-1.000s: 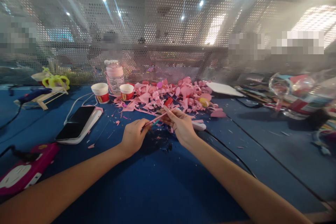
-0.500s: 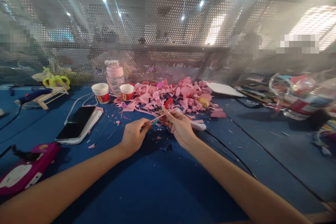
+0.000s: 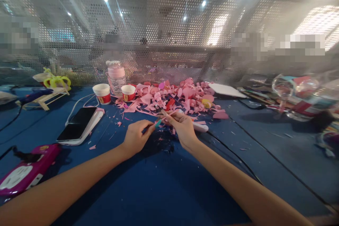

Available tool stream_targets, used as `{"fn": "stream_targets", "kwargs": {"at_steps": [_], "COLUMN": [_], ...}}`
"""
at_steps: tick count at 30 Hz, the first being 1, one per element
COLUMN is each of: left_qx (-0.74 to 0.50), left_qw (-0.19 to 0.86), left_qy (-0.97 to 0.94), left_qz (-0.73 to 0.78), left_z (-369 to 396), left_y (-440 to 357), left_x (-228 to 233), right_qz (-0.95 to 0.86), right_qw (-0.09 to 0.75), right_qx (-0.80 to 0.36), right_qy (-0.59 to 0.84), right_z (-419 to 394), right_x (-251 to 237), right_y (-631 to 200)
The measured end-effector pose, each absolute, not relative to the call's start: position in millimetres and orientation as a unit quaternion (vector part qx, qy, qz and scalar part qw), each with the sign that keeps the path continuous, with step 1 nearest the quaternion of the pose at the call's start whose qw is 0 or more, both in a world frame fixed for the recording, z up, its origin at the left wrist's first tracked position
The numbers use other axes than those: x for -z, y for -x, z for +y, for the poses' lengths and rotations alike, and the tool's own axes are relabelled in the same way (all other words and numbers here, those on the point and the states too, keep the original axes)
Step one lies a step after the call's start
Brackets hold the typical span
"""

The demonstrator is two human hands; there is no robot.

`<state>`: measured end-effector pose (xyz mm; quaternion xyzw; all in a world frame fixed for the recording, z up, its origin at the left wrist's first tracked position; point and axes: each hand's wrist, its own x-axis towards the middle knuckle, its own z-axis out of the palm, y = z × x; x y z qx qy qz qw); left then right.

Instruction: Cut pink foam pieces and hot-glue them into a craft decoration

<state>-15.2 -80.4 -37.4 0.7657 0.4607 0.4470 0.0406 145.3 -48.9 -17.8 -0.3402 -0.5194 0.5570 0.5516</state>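
Observation:
My left hand (image 3: 137, 136) is closed in a pinch on a small teal piece (image 3: 158, 123), whose kind I cannot make out. Facing it, my right hand (image 3: 182, 125) has thumb and fingers pressed together on a thin pink strip (image 3: 173, 113). The two hands nearly meet above the table, and the teal tip reaches toward the right fingers. Just behind them spreads a heap of pink scraps (image 3: 188, 93) with a red piece (image 3: 170, 104) in it. A white device (image 3: 200, 127) with a black cable lies partly hidden behind my right hand.
On the left are a phone (image 3: 79, 123), a magenta power strip (image 3: 31, 169) and a blue glue gun (image 3: 37, 96) on a wooden stand. Paper cups (image 3: 102, 94) and a pink bottle (image 3: 116, 77) stand behind. A clear plastic container (image 3: 304, 102) sits at right, before the perforated screen (image 3: 169, 31).
My left fingers have shifted slightly right, from the pink strip to the teal piece. The pink strip stays in my right hand, whose fingers have moved a little.

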Motion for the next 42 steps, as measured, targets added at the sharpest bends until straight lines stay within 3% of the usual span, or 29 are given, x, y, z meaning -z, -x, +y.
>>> {"fn": "stream_targets", "kwargs": {"at_steps": [17, 30, 38, 42], "left_qx": [-0.422, -0.617, -0.668, -0.648], "left_qw": [0.136, 0.401, 0.417, 0.414], "left_qy": [-0.77, -0.541, -0.468, -0.485], "left_qz": [0.459, 0.408, 0.402, 0.417], "left_z": [-79.5, -72.0, -60.4, -60.4], "left_y": [16.1, 14.0, 18.7, 19.7], "left_x": [33.1, 32.7, 39.3, 39.2], "right_qz": [-0.55, -0.364, -0.386, -0.456], "right_qw": [0.526, 0.511, 0.522, 0.523], "right_qx": [-0.56, -0.708, -0.664, -0.571], "right_qy": [0.328, 0.324, 0.371, 0.438], "right_z": [-52.0, -65.6, -60.0, -56.3], "right_x": [16.0, 15.8, 17.0, 15.3], "right_y": [-143.0, -132.9, -138.1, -142.8]}}
